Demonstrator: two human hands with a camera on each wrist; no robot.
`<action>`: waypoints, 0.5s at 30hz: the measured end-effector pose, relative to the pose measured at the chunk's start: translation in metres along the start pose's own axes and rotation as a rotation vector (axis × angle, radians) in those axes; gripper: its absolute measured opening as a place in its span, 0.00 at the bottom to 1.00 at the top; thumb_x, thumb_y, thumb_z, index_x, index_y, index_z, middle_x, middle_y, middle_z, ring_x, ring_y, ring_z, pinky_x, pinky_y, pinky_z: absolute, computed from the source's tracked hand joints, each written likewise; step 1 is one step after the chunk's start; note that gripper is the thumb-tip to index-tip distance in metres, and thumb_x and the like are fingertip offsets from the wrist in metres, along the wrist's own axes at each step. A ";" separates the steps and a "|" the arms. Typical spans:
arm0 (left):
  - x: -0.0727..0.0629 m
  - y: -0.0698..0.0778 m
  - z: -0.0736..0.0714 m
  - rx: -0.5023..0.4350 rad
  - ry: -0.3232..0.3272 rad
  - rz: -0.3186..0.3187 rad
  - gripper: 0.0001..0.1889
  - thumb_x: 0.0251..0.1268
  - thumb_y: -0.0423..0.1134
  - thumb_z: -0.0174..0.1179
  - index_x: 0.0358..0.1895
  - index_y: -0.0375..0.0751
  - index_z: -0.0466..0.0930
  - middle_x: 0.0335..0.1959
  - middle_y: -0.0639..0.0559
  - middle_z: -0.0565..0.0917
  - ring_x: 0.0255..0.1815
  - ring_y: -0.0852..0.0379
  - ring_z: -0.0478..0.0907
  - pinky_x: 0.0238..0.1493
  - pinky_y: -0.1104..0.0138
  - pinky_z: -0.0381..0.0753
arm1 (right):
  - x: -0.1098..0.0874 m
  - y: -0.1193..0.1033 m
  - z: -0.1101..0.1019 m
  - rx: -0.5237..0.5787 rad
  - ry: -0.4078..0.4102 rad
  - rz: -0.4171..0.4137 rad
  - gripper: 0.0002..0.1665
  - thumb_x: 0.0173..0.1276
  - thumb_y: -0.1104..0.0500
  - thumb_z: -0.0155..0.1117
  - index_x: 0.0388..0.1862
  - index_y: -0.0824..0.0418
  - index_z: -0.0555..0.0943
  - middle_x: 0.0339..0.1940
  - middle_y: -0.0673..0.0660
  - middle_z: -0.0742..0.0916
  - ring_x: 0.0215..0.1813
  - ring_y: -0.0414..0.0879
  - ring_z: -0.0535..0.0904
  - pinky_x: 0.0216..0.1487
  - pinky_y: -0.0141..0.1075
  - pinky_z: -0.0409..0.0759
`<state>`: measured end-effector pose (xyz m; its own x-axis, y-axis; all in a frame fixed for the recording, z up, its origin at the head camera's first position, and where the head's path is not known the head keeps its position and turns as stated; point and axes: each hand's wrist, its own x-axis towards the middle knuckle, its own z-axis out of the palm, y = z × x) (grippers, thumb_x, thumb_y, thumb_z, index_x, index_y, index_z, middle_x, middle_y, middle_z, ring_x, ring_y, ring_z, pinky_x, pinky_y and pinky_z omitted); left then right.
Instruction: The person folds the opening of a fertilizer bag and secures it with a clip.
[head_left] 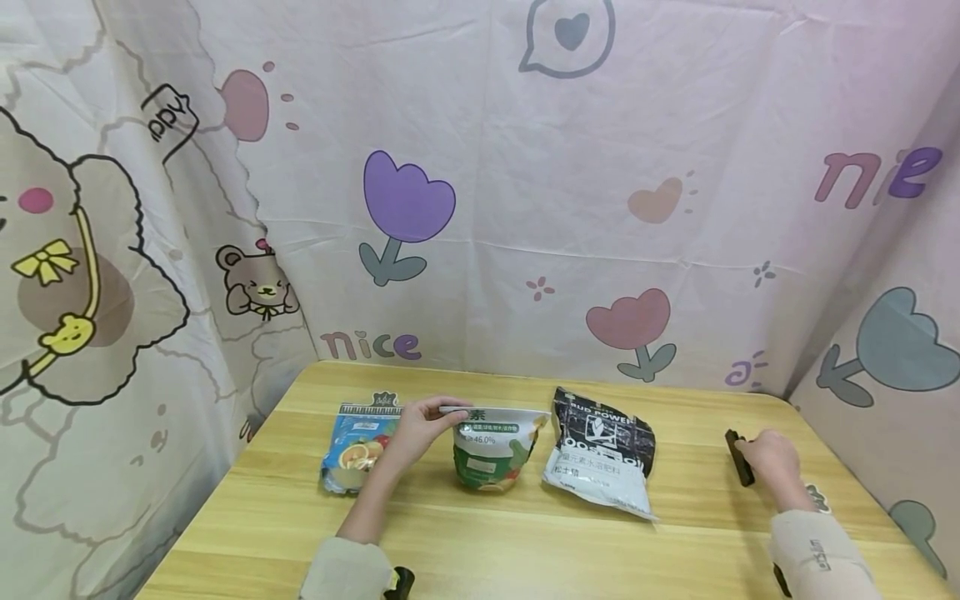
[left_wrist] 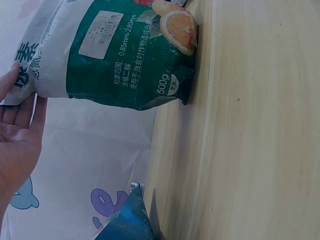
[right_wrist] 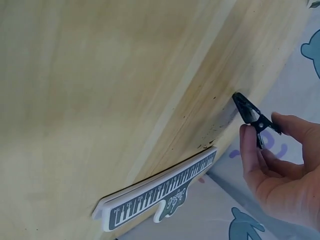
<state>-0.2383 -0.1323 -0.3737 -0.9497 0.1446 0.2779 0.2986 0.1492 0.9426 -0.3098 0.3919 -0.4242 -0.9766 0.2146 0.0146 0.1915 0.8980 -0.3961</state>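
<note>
Midway on the table (head_left: 510, 554), the left hand (head_left: 429, 427) pinches the top edge of the green-and-white bag (head_left: 491, 457), apparently keeping it upright, while at the right the right hand (head_left: 776, 464) grips the black clip (right_wrist: 250, 113) by its handles, likely for squeezing leverage, though how far its jaws part is hard to tell.
</note>
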 end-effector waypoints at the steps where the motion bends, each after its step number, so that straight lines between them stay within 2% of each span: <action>1: 0.000 0.000 0.000 0.001 0.001 -0.001 0.10 0.60 0.30 0.60 0.43 0.30 0.81 0.40 0.43 0.82 0.37 0.57 0.77 0.42 0.66 0.76 | 0.000 0.000 0.000 -0.002 0.004 -0.001 0.21 0.62 0.55 0.55 0.24 0.76 0.70 0.24 0.70 0.76 0.29 0.60 0.73 0.30 0.48 0.73; 6: 0.001 0.000 0.000 0.000 0.011 -0.012 0.10 0.60 0.30 0.60 0.43 0.30 0.81 0.40 0.42 0.82 0.37 0.56 0.78 0.42 0.66 0.75 | -0.001 -0.001 -0.003 0.009 0.002 0.005 0.21 0.63 0.55 0.54 0.21 0.72 0.71 0.22 0.67 0.76 0.28 0.58 0.72 0.29 0.46 0.72; 11: 0.001 0.001 0.000 0.000 0.010 -0.012 0.10 0.60 0.30 0.60 0.43 0.30 0.81 0.40 0.42 0.82 0.38 0.55 0.78 0.41 0.69 0.75 | -0.002 -0.010 -0.012 0.014 0.016 -0.024 0.21 0.63 0.54 0.53 0.17 0.68 0.74 0.20 0.64 0.78 0.26 0.55 0.72 0.25 0.43 0.69; 13: 0.001 0.001 0.000 0.001 0.010 -0.013 0.10 0.60 0.30 0.60 0.43 0.30 0.81 0.40 0.42 0.82 0.38 0.56 0.78 0.41 0.69 0.75 | -0.002 -0.014 -0.016 0.038 0.017 -0.026 0.22 0.64 0.53 0.53 0.19 0.70 0.76 0.20 0.63 0.79 0.26 0.54 0.73 0.25 0.43 0.68; 15: 0.000 0.001 0.000 0.001 0.010 -0.016 0.10 0.60 0.30 0.60 0.43 0.30 0.81 0.40 0.41 0.82 0.37 0.56 0.78 0.41 0.69 0.75 | -0.001 -0.019 -0.019 0.074 0.013 -0.027 0.23 0.65 0.53 0.53 0.27 0.75 0.77 0.21 0.62 0.81 0.28 0.56 0.75 0.28 0.45 0.70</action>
<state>-0.2383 -0.1318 -0.3722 -0.9552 0.1322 0.2646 0.2833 0.1521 0.9469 -0.3108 0.3818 -0.3987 -0.9799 0.1960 0.0376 0.1569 0.8730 -0.4618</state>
